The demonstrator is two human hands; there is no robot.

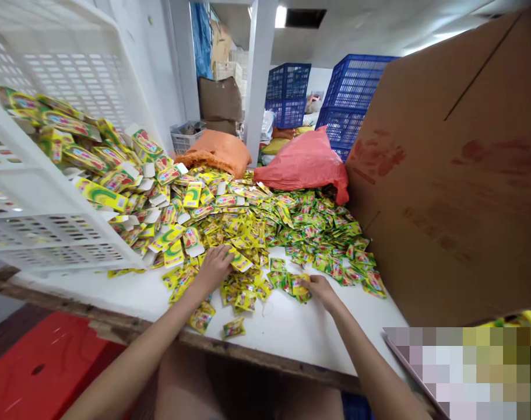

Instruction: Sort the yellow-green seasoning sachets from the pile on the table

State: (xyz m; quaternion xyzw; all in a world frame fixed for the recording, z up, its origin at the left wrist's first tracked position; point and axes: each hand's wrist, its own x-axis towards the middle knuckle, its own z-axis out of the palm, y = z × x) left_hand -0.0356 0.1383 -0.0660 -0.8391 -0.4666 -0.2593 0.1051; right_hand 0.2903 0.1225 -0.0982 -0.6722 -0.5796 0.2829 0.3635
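Observation:
My left hand is closed on a small yellow-and-green carton over the middle of the heap. To the right, the fingers of my right hand pinch a yellow sachet low over the white tabletop. Green sachets lie just left of it. Yellow sachets are piled beyond my left hand, and green ones spread at the right. Many open-ended cartons spill from a tipped white plastic crate on the left.
A large cardboard box walls off the right side. Orange and red sacks lie at the back of the heap. Blue crates are stacked behind. A red stool stands below the table's worn front edge.

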